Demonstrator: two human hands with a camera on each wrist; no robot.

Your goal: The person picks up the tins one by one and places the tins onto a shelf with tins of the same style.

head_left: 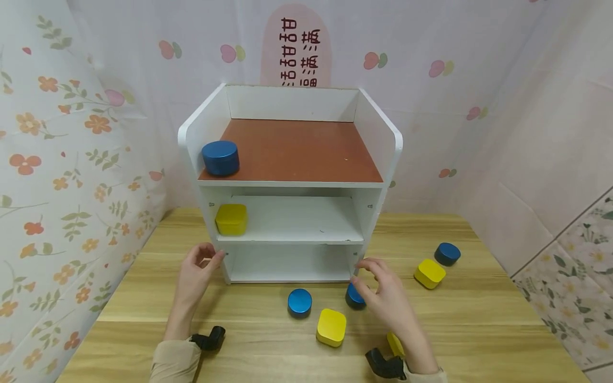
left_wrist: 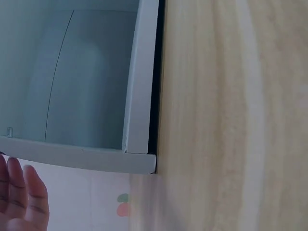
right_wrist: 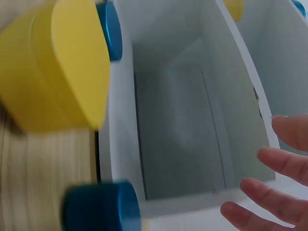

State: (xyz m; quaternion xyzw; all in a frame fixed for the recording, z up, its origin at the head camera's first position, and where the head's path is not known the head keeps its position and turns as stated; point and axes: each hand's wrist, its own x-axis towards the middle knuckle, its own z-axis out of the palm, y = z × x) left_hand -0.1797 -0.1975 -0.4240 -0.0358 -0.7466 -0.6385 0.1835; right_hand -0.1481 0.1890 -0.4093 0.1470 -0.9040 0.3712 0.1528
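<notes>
A white shelf unit (head_left: 291,243) with a brown top (head_left: 297,149) stands on the table. My left hand (head_left: 195,270) is at its lower left side, fingers loosely bent, holding nothing; whether it touches the panel I cannot tell. By the lower right side is my right hand (head_left: 387,290), fingers spread and slightly bent, nothing in them. It partly covers a blue round tin (head_left: 355,298). Another blue tin (head_left: 299,302) and a yellow square tin (head_left: 331,326) lie before the shelf. Under the right wrist a second yellow tin (head_left: 395,344) is mostly hidden.
On the brown top, at the left, sits a blue tin (head_left: 220,158). The middle shelf bears a yellow tin (head_left: 231,219) at its left end. Farther right on the table (head_left: 479,319) are a yellow tin (head_left: 429,274) and a blue tin (head_left: 447,254). Patterned cloth hangs behind.
</notes>
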